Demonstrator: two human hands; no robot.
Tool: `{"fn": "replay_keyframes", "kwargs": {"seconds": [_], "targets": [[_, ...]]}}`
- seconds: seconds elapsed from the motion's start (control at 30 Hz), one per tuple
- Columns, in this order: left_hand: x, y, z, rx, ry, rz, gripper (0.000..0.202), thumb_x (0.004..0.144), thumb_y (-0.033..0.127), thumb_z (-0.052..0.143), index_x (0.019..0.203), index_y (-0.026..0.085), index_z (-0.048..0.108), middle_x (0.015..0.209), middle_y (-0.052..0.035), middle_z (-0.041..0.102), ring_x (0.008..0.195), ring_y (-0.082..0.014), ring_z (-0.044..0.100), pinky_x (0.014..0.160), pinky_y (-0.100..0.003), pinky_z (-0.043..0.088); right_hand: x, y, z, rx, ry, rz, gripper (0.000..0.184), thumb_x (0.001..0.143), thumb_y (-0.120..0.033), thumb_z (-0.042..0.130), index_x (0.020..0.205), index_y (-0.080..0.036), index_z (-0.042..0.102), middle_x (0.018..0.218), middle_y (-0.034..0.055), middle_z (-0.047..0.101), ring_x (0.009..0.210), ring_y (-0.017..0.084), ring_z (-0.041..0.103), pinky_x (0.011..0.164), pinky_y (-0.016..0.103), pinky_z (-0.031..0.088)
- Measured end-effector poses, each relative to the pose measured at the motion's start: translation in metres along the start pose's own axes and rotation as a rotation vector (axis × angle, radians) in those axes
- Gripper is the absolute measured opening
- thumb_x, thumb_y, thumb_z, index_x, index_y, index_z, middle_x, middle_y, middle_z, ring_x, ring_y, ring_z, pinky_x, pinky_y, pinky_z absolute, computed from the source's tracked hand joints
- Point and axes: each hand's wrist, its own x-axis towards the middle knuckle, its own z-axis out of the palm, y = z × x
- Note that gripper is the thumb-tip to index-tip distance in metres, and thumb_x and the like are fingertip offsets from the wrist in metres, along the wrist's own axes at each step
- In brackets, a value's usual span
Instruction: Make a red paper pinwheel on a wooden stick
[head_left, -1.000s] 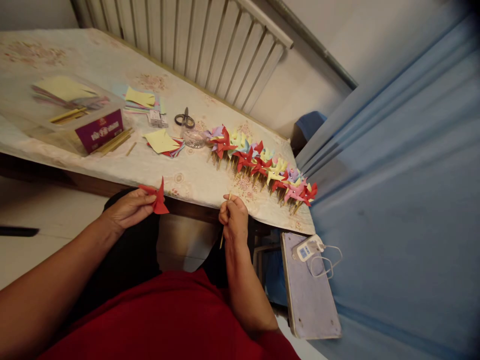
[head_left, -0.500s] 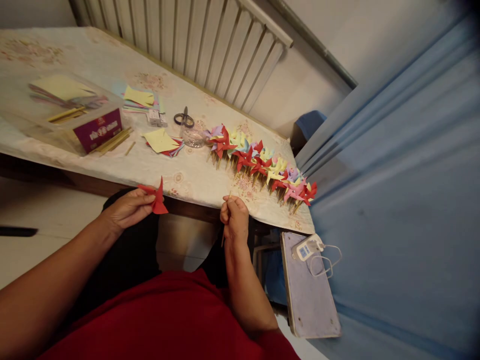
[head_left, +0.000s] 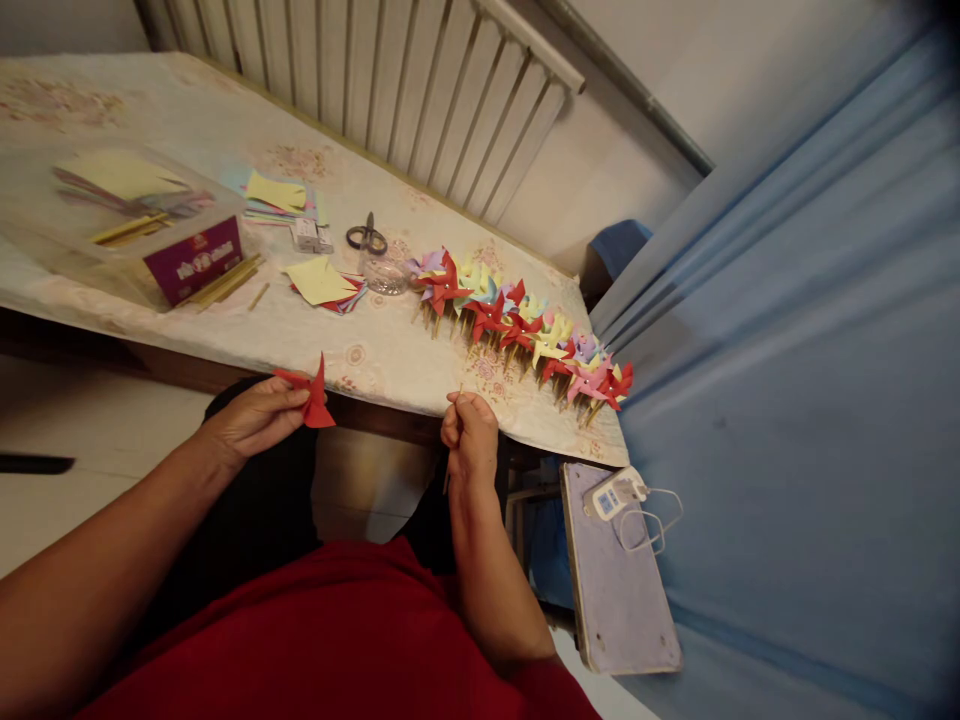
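Between the thumb and fingers of my left hand (head_left: pixel 262 412) is a red paper pinwheel (head_left: pixel 318 402), its folded blades pointing up and down. My right hand (head_left: pixel 472 430) is closed around a thin stick (head_left: pixel 446 478), most of it hidden by the fingers. The two hands are apart, both just off the front edge of the table. Finished pinwheels (head_left: pixel 517 325) in red, yellow, pink, purple and blue stand in rows on sticks, beyond my right hand. A stack of cut paper squares (head_left: pixel 319 281), yellow on top, lies beyond my left hand.
Scissors (head_left: pixel 367 236) lie beside a clear round dish (head_left: pixel 387 274). At the left a clear plastic box (head_left: pixel 45 235) holds paper and sticks, and loose sticks (head_left: pixel 229 282) lie by its purple label. A stool (head_left: pixel 626 610) with a white plugged device (head_left: pixel 615 495) stands right, near a blue curtain (head_left: pixel 787 350).
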Motion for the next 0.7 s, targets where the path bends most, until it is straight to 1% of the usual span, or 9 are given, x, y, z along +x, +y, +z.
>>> {"fn": "replay_keyframes", "kwargs": {"seconds": [0.1,0.23,0.37,0.5,0.6,0.7], "targets": [[-0.0001,0.0,-0.0002,-0.014,0.003,-0.005,0.03,0.057,-0.004,0.079,0.081,0.01,0.069,0.072,-0.0072,0.073,0.064,-0.0147,0.069,0.068,-0.024,0.058,0.0004,-0.0002,0.0002,0.003,-0.008,0.004,0.015,0.075,-0.031,0.061,0.08,-0.018,0.059,0.048,-0.0091,0.05,0.033,0.003,0.024,0.038,0.02,0.013],[-0.0009,0.0006,0.0016,-0.018,0.021,-0.013,0.028,0.058,-0.004,0.077,0.081,0.011,0.069,0.071,-0.0063,0.073,0.064,-0.0142,0.069,0.069,-0.024,0.058,0.0002,-0.0003,0.0013,-0.001,-0.007,0.014,0.013,0.075,-0.027,0.059,0.085,-0.017,0.059,0.051,-0.0086,0.053,0.033,0.003,0.025,0.038,0.02,0.013],[-0.0024,0.0013,0.0046,-0.003,0.033,-0.008,0.027,0.058,-0.004,0.077,0.08,0.011,0.069,0.07,-0.0059,0.073,0.063,-0.0143,0.069,0.067,-0.024,0.058,-0.0006,-0.0007,0.0025,0.012,-0.011,0.012,0.018,0.072,-0.023,0.058,0.089,-0.017,0.059,0.053,-0.0085,0.055,0.033,0.003,0.025,0.038,0.019,0.014],[-0.0028,0.0008,0.0053,-0.003,0.02,0.006,0.029,0.057,-0.002,0.079,0.081,0.011,0.07,0.072,-0.007,0.074,0.063,-0.0153,0.069,0.067,-0.024,0.059,-0.0014,-0.0017,0.0035,0.005,-0.022,0.005,0.023,0.069,-0.023,0.057,0.091,-0.016,0.059,0.055,-0.0068,0.06,0.033,0.003,0.027,0.037,0.02,0.015],[-0.0022,0.0002,0.0042,0.002,0.006,0.011,0.029,0.056,-0.001,0.081,0.081,0.01,0.07,0.072,-0.0083,0.074,0.063,-0.0164,0.07,0.067,-0.025,0.059,-0.0016,-0.0023,0.0039,-0.012,-0.024,0.006,0.023,0.07,-0.023,0.056,0.091,-0.016,0.059,0.056,-0.0069,0.06,0.033,0.003,0.027,0.037,0.02,0.015],[-0.0018,0.0001,0.0036,0.0,0.005,0.009,0.029,0.056,-0.001,0.08,0.081,0.011,0.071,0.072,-0.0078,0.075,0.064,-0.0159,0.07,0.067,-0.025,0.059,-0.0012,-0.0023,0.004,-0.017,-0.021,0.007,0.021,0.07,-0.023,0.057,0.09,-0.016,0.059,0.055,-0.0069,0.06,0.032,0.003,0.028,0.037,0.02,0.016]]}}
